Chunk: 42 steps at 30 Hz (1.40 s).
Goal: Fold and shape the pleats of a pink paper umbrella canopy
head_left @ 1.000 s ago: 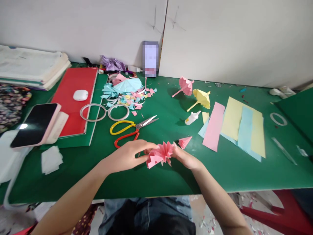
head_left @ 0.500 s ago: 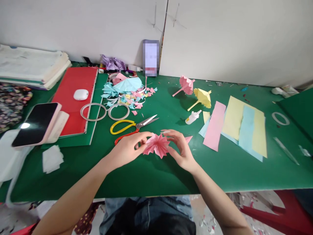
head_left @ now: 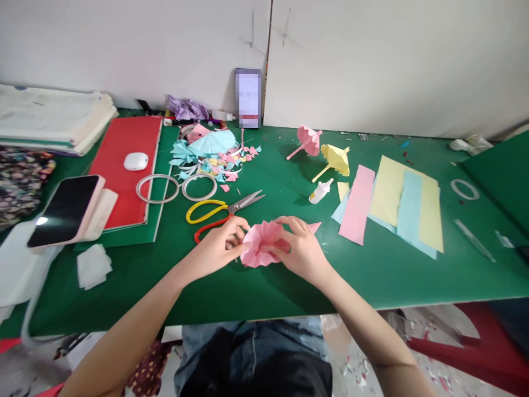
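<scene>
Pink pleated paper (head_left: 258, 238): spread into a roughly round, scalloped fan, creases radiating from the middle. Held between left hand (head_left: 219, 242) and right hand (head_left: 305, 251). Far-right edge covered; full closure of circle uncertain.

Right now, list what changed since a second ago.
The pink pleated paper has opened from bunched zigzag into a rounder spread. The right hand has shifted its fingers from the near edge to the far. The left hand still holds on. Scissors, white bottle and paper umbrellas lie as before.
</scene>
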{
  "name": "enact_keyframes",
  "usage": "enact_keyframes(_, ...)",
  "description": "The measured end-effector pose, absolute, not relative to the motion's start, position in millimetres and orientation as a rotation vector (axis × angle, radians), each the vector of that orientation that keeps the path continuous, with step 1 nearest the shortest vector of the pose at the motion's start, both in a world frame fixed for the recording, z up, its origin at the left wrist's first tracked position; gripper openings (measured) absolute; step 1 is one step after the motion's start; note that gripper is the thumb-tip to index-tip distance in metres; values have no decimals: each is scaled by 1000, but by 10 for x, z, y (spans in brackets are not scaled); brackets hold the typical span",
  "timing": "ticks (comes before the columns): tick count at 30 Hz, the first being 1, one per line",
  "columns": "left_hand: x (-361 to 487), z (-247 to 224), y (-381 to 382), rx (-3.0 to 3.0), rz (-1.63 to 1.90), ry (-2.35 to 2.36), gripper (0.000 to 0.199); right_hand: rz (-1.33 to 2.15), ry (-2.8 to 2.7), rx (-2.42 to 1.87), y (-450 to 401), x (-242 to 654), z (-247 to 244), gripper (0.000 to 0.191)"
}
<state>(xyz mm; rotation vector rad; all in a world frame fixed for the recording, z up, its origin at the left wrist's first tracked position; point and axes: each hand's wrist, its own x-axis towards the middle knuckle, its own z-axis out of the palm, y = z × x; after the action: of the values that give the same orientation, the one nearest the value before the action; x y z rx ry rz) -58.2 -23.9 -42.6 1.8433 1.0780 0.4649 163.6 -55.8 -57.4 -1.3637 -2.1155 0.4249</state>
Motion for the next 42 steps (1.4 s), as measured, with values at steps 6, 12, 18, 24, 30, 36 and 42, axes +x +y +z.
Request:
enact_keyframes(6,-626,-504,-397,1867,528,1062,22,374,-2256,-1352,-585,1517,-515,50)
enact_keyframes(12,-658,-482,-431,2080,476,1066,21,713,-2272,-1222,-467,1438,-496,50)
enact_keyframes(18,-622,-451,-404,2283,484,1064,24,813,-2249,-1164,-473,1427,-492,42)
enact_keyframes(24,-579,-423,-369,2270,467,1193,21,823,-2201,-1172,-477,1430,-510,41)
enact_keyframes(30,-605,-429,-339,2260,405,1208,28,910,-2136,-1154,-477,1447,-500,47)
enact_keyframes(36,-603,-452,-303,2213,463,1102,19,963,-2066,-1107,-488,1458,-510,43)
enact_keyframes(42,-592,-530,-281,2248,562,1081,15,976,-2027,-1120,-495,1490,-533,40)
